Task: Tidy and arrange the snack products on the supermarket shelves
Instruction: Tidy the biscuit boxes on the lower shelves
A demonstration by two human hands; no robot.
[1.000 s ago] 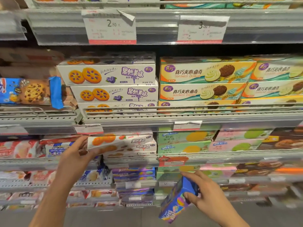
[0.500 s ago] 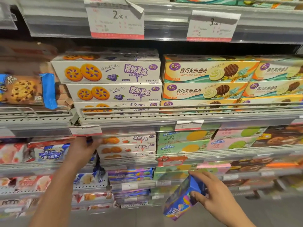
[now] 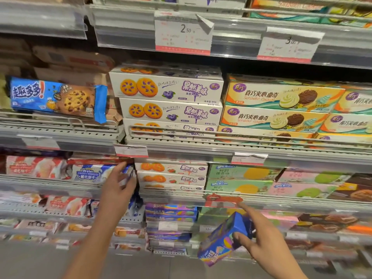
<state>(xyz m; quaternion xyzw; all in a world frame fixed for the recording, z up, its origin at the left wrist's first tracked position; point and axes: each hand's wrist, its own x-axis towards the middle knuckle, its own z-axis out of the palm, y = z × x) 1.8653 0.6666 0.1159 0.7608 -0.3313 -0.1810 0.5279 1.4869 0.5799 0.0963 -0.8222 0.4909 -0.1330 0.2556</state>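
**Inspector:** State of the left hand (image 3: pixel 117 190)?

**Assistant:** Raised to the second shelf rail (image 3: pixel 60 183), fingers spread against the blue-and-white wafer packet (image 3: pixel 90 173) — the image is blurred there, so I cannot tell whether the grip is clamped or merely touching.

**Inspector:** And the right hand (image 3: pixel 261 241)?

**Assistant:** Its grip is clamped on a blue snack box (image 3: pixel 220 240), thumb on the face, fingers behind, index finger pointing up toward the red shelf tag (image 3: pixel 223 200). The box is tilted, held in the air in front of the lower shelves, off any shelf.

**Inspector:** Neighbouring stock?

**Assistant:** Just right of the left hand, white strawberry biscuit boxes (image 3: pixel 171 176) stacked flat; above them, blueberry biscuit boxes (image 3: pixel 167 89) — beside the yellow sandwich cookie boxes (image 3: pixel 279 97).
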